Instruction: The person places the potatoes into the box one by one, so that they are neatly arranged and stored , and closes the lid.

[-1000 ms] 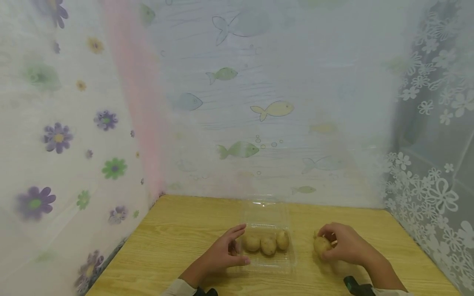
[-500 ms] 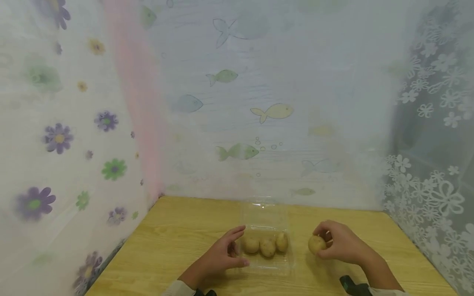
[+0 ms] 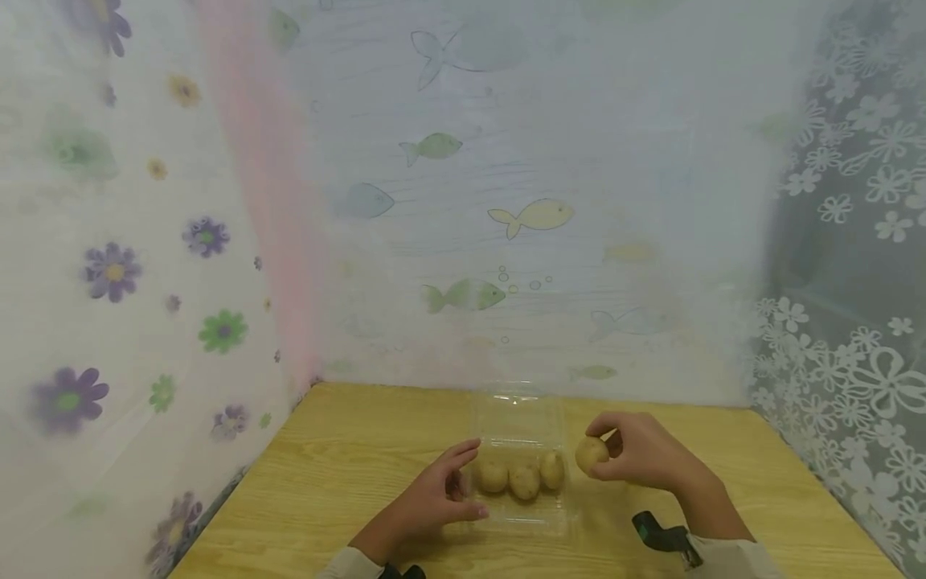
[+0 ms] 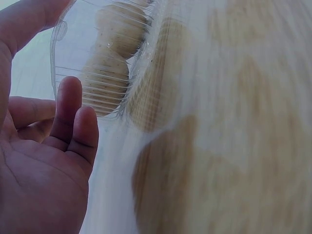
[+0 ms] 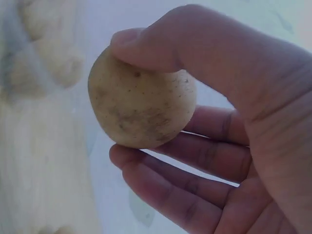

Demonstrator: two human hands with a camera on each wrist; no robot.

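A clear plastic clamshell container [image 3: 521, 521] lies on the table with its lid raised at the back. Inside its base sit 3 potatoes [image 3: 524, 482] in a row. My left hand [image 3: 434, 494] rests against the container's left side, thumb toward the front and fingers toward the back; in the left wrist view its little finger [image 4: 85, 129] hangs loosely bent beside the ribbed plastic wall. To the right of the container, my right hand [image 3: 644, 450] pinches a round potato [image 5: 141, 102] between thumb and fingers, above the table. Brown marks show on its skin.
The wood-grain table [image 3: 347, 450] ends at a hanging sheet [image 3: 448, 241] printed with fish. A flowered sheet [image 3: 145, 322] borders the left, and a translucent flowered panel [image 3: 846, 386] the right. Dark straps with camera mounts [image 3: 661, 535] sit at the wrists.
My right hand has carried its potato leftward and upward, closer to the container. The left hand and the potatoes in the container have stayed in place.
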